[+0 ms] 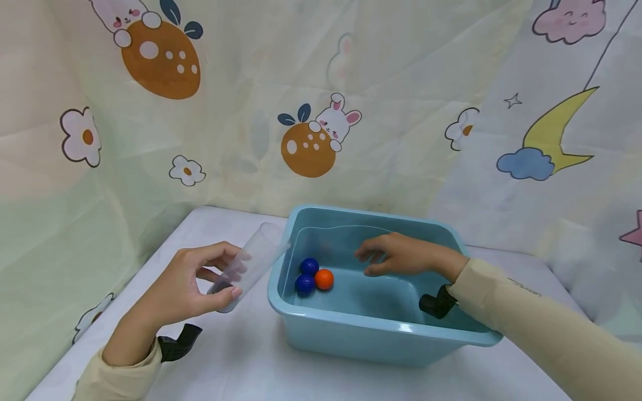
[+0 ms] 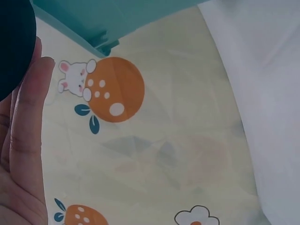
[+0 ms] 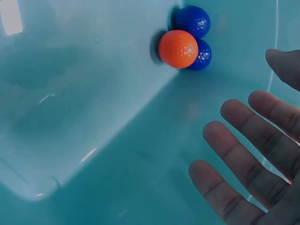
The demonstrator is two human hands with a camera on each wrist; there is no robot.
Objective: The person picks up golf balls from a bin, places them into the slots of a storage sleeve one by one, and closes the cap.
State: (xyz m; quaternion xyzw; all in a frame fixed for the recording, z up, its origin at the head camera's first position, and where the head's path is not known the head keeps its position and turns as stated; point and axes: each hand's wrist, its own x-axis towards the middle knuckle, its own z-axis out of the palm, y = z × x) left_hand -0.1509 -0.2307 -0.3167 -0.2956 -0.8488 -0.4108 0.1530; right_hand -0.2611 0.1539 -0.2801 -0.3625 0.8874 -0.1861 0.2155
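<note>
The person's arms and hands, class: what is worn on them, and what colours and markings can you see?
The left hand and right hand are ungloved. The left sleeve and right sleeve are pale beige, the right with small dark lettering. A black piece juts out by each cuff.

The worktop [image 1: 251,367] shows a smooth white surface; its left edge slants away to a rounded far-left corner; its far edge runs rightward from there, passes out of sight behind a light-blue basin [image 1: 351,342] and shows again beyond it, towards the far-right corner; the basin, rectangular with rounded corners and a wide rim, stands upright directly on the worktop, close to the far edge, its long sides roughly along that edge; a faint shadow lies beside its near-left foot.
</note>
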